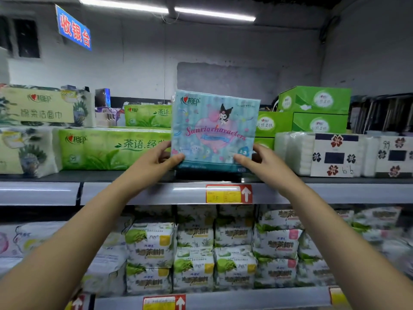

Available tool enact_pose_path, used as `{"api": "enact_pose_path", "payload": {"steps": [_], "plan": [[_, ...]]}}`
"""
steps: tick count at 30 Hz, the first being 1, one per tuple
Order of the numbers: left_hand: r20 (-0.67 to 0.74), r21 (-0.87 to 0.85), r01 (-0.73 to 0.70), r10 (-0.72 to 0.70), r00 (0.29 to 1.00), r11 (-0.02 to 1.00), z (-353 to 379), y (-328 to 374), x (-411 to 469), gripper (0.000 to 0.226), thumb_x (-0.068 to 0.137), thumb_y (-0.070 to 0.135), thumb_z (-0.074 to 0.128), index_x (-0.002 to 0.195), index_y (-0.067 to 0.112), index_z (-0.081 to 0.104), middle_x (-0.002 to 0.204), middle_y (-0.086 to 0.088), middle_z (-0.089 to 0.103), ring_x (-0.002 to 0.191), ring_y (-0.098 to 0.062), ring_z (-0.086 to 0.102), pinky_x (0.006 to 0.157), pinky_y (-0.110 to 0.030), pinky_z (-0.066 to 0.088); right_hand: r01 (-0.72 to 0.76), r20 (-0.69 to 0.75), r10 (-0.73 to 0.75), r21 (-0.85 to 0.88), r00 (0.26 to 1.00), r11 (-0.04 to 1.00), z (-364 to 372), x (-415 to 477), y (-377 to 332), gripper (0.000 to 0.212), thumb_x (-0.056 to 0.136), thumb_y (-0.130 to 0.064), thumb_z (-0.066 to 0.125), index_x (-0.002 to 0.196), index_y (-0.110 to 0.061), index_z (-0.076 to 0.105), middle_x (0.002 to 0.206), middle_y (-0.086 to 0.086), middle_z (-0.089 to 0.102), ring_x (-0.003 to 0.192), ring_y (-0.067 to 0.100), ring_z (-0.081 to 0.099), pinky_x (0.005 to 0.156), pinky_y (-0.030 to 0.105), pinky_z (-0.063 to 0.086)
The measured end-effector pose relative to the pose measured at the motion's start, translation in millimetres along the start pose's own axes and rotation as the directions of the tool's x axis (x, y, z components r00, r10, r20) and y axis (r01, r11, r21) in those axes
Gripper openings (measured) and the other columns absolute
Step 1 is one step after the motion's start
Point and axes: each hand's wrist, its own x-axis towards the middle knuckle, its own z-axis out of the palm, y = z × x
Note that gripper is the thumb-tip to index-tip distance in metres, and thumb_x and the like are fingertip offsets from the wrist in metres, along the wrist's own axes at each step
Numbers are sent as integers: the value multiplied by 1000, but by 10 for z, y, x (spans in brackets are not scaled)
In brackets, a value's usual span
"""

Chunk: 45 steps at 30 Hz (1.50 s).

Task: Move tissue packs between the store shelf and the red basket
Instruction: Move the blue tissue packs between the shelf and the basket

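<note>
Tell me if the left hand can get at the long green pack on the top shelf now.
Likely yes for reach: the green pack lies right beside the left hand, its front uncovered. But that hand grips the blue pack together with the right hand, so it must let go first.

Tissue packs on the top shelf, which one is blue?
The upright cartoon pack, held by the left hand and right hand; beside it, a green pack and white packs.
</note>
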Motion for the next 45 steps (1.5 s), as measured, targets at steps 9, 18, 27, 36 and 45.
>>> {"api": "enact_pose_path", "payload": {"steps": [9, 18, 27, 36, 45], "plan": [[-76, -124, 116, -126, 989, 986, 84, -19, 75, 36, 86, 24, 67, 120, 19, 56, 80, 6, 74, 57, -4, 60, 57, -21, 50, -18, -17, 20, 93, 1000, 995, 49, 75, 99, 47, 82, -45, 65, 122, -25, 56, 111, -16, 63, 100, 8, 63, 78, 35, 58], [-104, -215, 126, -151, 983, 968, 86, -42, 124, 30, 73, 17, 78, 102, 17, 71, 83, 1, 77, 74, -6, 71, 57, -14, 51, -53, -34, 62, 227, 997, 973, 77, 135, 227, 34, 71, -48, 74, 98, -31, 64, 100, -10, 71, 91, 6, 67, 66, 23, 55], [-118, -131, 108, -123, 985, 985, 88, -84, 119, 24, 70, 23, 81, 92, 14, 76, 87, -12, 74, 69, -18, 68, 60, -24, 56, -95, 55, 84, 242, 995, 966, 48, 151, 216, 45, 61, -46, 78, 98, -22, 70, 95, -4, 75, 89, 8, 70, 83, 32, 57], [-116, -154, 126, -145, 983, 980, 106, -63, 129, 29, 69, 20, 81, 94, 8, 76, 85, -23, 70, 74, -22, 65, 56, -19, 53, -171, 136, 146, 197, 980, 965, 23, 183, 207, 70, 47, -57, 79, 105, -18, 70, 96, -2, 75, 90, 17, 71, 89, 43, 55], [-87, -69, 187, -193, 977, 980, 113, -43, 131, 19, 71, 17, 81, 87, 8, 77, 72, -12, 73, 58, -13, 60, 54, -19, 50, -191, 148, 169, 143, 974, 971, 6, 164, 157, 56, 56, -49, 80, 99, -15, 71, 92, 1, 76, 90, 22, 71, 87, 41, 55]]}}
